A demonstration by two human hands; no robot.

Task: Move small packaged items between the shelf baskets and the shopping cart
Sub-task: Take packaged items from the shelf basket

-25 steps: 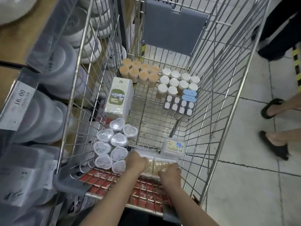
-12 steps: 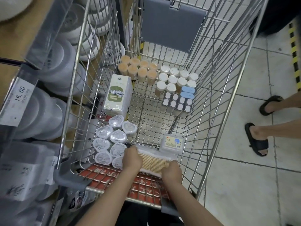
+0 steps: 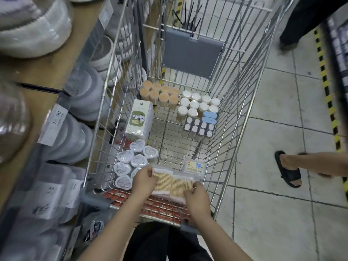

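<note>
Inside the wire shopping cart (image 3: 244, 102), near its handle end, both hands hold clear packs of wooden-stemmed cotton swabs (image 3: 172, 183). My left hand (image 3: 145, 180) grips the left edge of the packs and my right hand (image 3: 196, 194) grips the right edge. Beside the packs stand round white-lidded tubs (image 3: 131, 162) on the left and a small clear box with a blue label (image 3: 194, 166) on the right. Farther in are a green-and-white tissue pack (image 3: 139, 119), tan-topped jars (image 3: 160, 94), white-capped jars (image 3: 197, 104) and small square-capped boxes (image 3: 199, 129).
A shelf (image 3: 37, 76) on the left carries stacked clear plastic containers (image 3: 75, 136) and a price tag (image 3: 54, 125). On the tiled floor at right a person's sandalled foot (image 3: 288, 168) stands close to the cart. Another person's dark trouser leg (image 3: 301, 21) is at top right.
The swab packs have risen from the cart floor and come toward the handle in both hands. The view has tilted up. The sandalled feet on the right have shifted.
</note>
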